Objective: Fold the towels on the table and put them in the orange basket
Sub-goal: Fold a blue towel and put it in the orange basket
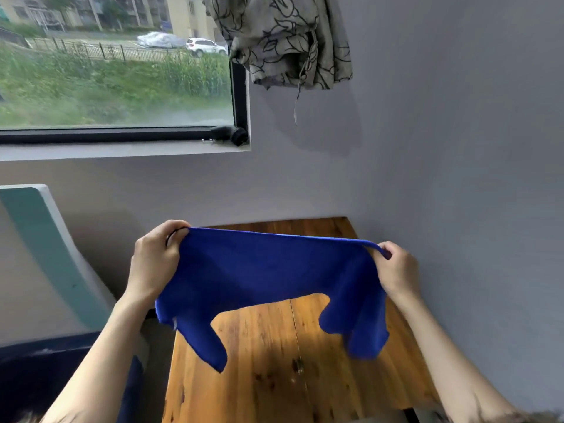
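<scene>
A blue towel (268,273) hangs stretched in the air above the wooden table (274,361). My left hand (155,257) grips its upper left corner. My right hand (396,267) pinches its upper right corner. The top edge runs taut between my hands, while the lower edge droops in loose flaps just over the tabletop. No orange basket is in view.
The table stands in a corner, against a grey wall (457,178) at the back and right. A teal and white chair back (45,248) sits to the left. A window (116,65) and a bunched patterned curtain (283,41) are above.
</scene>
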